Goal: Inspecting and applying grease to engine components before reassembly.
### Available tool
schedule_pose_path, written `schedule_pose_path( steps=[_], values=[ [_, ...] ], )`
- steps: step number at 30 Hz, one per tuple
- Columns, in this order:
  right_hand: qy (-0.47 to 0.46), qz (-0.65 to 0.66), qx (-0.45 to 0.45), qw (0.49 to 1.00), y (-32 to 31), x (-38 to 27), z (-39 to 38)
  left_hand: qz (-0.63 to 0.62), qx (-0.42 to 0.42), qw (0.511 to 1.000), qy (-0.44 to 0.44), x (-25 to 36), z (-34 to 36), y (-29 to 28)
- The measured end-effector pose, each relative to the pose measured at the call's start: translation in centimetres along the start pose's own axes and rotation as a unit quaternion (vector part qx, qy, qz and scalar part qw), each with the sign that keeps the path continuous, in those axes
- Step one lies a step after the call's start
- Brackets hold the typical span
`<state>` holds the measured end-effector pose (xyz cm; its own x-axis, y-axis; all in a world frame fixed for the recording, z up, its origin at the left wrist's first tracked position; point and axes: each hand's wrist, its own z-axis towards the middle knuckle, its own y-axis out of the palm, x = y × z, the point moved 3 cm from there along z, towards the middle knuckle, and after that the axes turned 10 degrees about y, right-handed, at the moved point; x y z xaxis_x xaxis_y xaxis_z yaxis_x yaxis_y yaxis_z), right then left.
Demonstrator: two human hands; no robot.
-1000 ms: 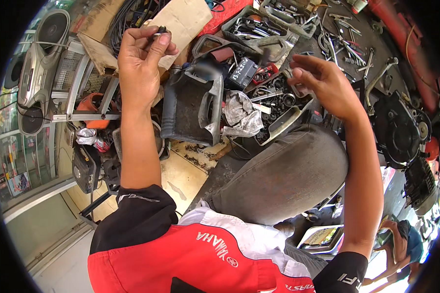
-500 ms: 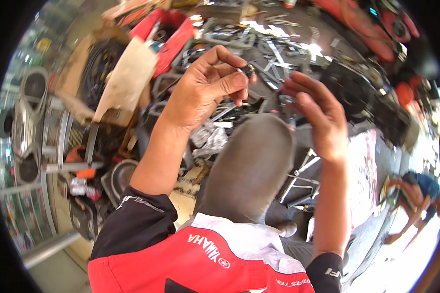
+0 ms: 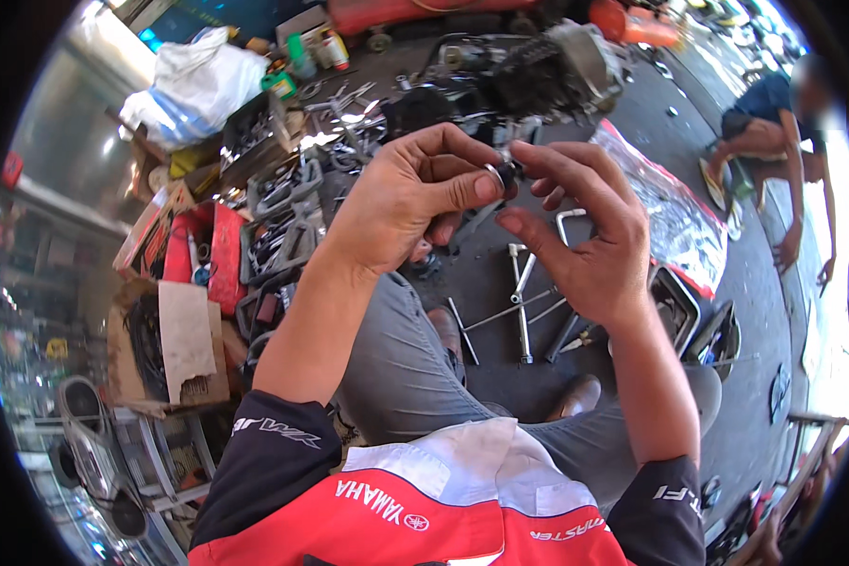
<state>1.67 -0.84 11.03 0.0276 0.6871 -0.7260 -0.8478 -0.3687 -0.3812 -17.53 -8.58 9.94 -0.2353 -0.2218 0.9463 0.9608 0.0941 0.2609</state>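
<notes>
Between thumb and fingers, my left hand [image 3: 410, 193] pinches a small dark part [image 3: 507, 176] with a shiny metal edge. The part is partly covered by fingers, and its exact kind is not clear. My right hand [image 3: 590, 226] is close on its other side, thumb and fingers apart. Its index fingertip is by the part; whether they touch I cannot tell. Beneath the hands, a T-handle wrench [image 3: 523, 316] and other thin metal tools lie on the dark floor.
A greasy engine [image 3: 557, 75] lies ahead, with a plastic sheet [image 3: 665, 217] to its right. Trays of tools [image 3: 288, 212], a red container [image 3: 224, 255] and a cardboard box [image 3: 212, 354] crowd the left. A person [image 3: 774, 141] crouches at the far right.
My view has turned, bringing the engine and floor tools into fuller sight. My right hand has come nearer to the small part, which my left hand still holds.
</notes>
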Motion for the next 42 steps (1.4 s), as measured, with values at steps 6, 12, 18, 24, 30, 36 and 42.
schedule_pose_path(
  steps=[6,12,18,24,30,36,42],
  values=[
    [0.011,-0.066,-0.031,0.997,-6.9,1.7,-2.7,0.027,-0.075,0.995,-0.064,-3.4,2.1,6.5],
    [0.111,-0.09,0.026,0.989,-11.7,4.6,-6.5,0.011,-0.145,0.977,-0.156,-7.2,2.1,9.4],
    [0.186,-0.141,0.068,0.97,-14.1,7.3,-10.4,0.006,-0.206,0.959,-0.195,-10.4,2.6,11.5],
    [0.179,-0.202,0.102,0.957,-15.4,8.9,-12.4,-0.014,-0.231,0.947,-0.225,-12.3,2.9,13.9],
    [0.059,-0.251,0.145,0.955,-17.0,8.7,-13.3,0.027,-0.284,0.925,-0.25,-13.8,3.5,15.5],
    [0.168,-0.244,0.124,0.947,-15.7,12.0,-14.3,-0.012,-0.232,0.949,-0.211,-13.9,3.6,16.5],
    [0.192,-0.094,-0.043,0.976,-10.3,9.6,-16.6,0.027,-0.142,0.982,-0.125,-13.6,4.5,15.1]
  ],
)
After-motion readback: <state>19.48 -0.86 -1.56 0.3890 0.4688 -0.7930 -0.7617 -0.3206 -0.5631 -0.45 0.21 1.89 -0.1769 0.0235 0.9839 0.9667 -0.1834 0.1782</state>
